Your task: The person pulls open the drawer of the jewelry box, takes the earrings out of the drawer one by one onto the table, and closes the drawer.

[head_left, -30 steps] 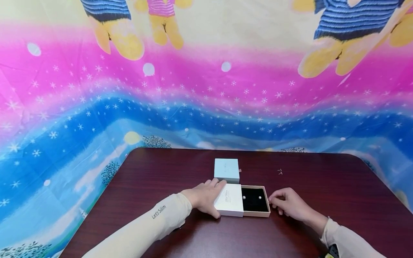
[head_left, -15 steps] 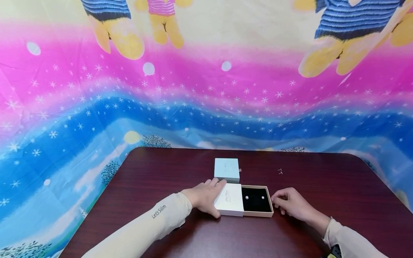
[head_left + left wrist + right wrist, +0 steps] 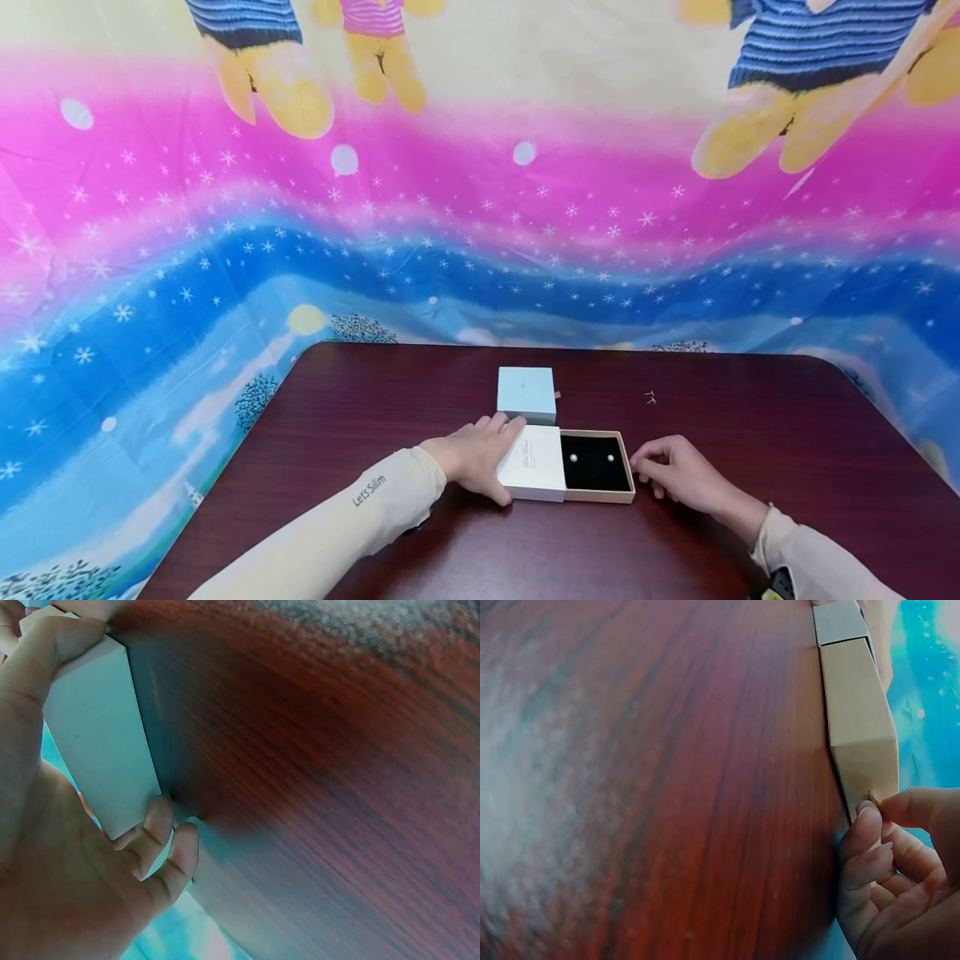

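A white jewelry box sleeve point(image 3: 534, 462) lies on the table, with its tan drawer point(image 3: 597, 498) slid partly out to the right. Two pearl studs point(image 3: 573, 457) sit apart on the drawer's black pad point(image 3: 596, 475). My left hand point(image 3: 476, 462) holds the sleeve from its left side, thumb at the near side and fingers at the far side; the left wrist view shows the sleeve's end wall point(image 3: 101, 735) between them. At the drawer's right end, my right hand point(image 3: 678, 473) pinches a small pull tab between thumb and forefinger; the fingertips mostly hide the tab in the right wrist view.
Just behind the sleeve stands a pale blue box point(image 3: 527, 393) with a small tab on its right side. Small thin pale pieces point(image 3: 650, 398) lie farther back to the right on the dark red table point(image 3: 420, 383). A printed cloth point(image 3: 480, 250) hangs behind the table.
Over the first half second the drawer slid slightly farther right out of the sleeve, together with my right hand. Since then both have stayed nearly still. My left hand has kept its place.
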A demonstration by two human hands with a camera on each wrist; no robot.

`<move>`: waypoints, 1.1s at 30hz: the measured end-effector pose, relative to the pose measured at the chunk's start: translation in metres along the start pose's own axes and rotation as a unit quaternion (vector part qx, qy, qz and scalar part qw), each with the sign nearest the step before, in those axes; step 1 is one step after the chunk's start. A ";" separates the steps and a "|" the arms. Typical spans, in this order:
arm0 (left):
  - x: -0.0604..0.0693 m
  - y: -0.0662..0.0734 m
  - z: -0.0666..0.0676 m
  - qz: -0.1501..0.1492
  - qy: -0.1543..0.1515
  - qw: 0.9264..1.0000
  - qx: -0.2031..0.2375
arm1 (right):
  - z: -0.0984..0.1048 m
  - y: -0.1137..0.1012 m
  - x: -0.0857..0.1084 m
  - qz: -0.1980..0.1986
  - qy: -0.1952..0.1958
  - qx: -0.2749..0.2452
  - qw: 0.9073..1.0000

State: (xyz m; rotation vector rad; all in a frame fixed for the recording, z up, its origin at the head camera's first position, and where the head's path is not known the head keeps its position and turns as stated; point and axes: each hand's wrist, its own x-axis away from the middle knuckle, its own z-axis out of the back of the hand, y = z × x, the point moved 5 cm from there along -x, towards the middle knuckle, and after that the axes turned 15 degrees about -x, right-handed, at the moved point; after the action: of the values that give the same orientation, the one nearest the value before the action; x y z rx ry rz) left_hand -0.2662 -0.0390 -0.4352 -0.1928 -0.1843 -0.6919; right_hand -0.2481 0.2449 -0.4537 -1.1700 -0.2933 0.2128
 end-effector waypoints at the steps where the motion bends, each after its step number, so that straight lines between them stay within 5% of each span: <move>1: 0.000 0.000 0.000 -0.001 0.000 1.000 0.001 | 0.000 0.000 0.000 -0.001 0.001 0.000 1.000; 33: 0.000 0.000 0.000 0.003 -0.005 1.000 0.002 | 0.004 -0.001 0.003 -0.010 0.000 -0.024 1.000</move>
State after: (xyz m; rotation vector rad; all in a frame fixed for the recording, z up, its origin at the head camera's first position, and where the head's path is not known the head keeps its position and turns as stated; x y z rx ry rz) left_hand -0.2663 -0.0392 -0.4351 -0.1941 -0.1952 -0.6847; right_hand -0.2470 0.2491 -0.4504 -1.2134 -0.3105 0.1899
